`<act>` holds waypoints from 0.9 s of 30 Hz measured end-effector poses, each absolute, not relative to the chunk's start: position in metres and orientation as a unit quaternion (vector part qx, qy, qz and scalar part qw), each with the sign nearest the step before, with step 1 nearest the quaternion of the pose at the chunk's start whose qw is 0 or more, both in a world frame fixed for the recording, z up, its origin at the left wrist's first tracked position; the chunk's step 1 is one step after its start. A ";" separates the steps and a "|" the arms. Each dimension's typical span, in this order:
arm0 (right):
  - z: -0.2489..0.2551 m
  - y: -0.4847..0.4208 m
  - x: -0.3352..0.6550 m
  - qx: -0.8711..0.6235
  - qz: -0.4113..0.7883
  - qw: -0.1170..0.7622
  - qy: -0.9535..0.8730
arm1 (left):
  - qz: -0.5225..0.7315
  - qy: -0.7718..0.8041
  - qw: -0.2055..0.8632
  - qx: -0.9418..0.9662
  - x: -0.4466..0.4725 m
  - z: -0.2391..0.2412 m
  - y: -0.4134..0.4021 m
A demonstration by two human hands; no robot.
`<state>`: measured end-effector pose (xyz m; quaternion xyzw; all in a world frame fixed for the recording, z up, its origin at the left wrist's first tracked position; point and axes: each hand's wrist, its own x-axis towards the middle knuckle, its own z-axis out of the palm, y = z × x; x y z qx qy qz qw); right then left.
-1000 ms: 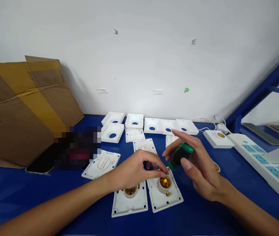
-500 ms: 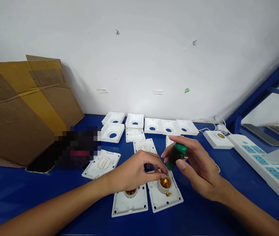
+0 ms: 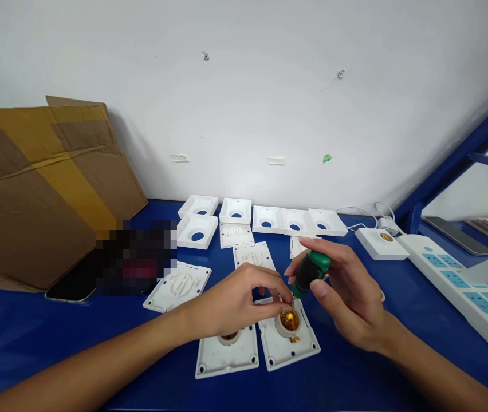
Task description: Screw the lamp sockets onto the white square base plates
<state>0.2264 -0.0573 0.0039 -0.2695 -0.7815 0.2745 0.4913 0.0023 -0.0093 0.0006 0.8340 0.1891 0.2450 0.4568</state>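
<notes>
My right hand [image 3: 347, 297] grips a short screwdriver [image 3: 310, 273] with a green and black handle, its tip pointing down at a white square lamp-holder plate [image 3: 289, 340] with a brass socket [image 3: 289, 320]. My left hand [image 3: 237, 300] pinches at the rim of that socket, fingers closed beside the screwdriver tip; what it pinches is too small to name. A second white plate [image 3: 227, 355] with a brass socket lies just left, partly under my left hand.
Several white square covers [image 3: 265, 219] line the back of the blue table [image 3: 33, 343], with flat back plates [image 3: 177, 286] nearer. A finished lamp holder [image 3: 381, 242] and a white power strip [image 3: 463, 286] lie right. Cardboard [image 3: 33, 183] leans left, a phone [image 3: 72, 289] below it.
The screwdriver handle has tilted and turned slightly in my right hand over the socket. My left hand has stayed pinched at the socket rim.
</notes>
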 end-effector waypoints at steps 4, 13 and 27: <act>0.004 -0.058 0.226 -0.260 0.274 0.494 -0.783 | 0.243 0.189 0.453 0.837 0.002 0.001 -0.011; 0.004 -0.058 0.225 -0.250 0.272 0.500 -0.783 | 0.240 0.195 0.446 0.840 0.003 0.002 -0.011; 0.001 -0.057 0.227 -0.258 0.264 0.497 -0.785 | 0.253 0.181 0.441 0.842 0.003 0.001 -0.012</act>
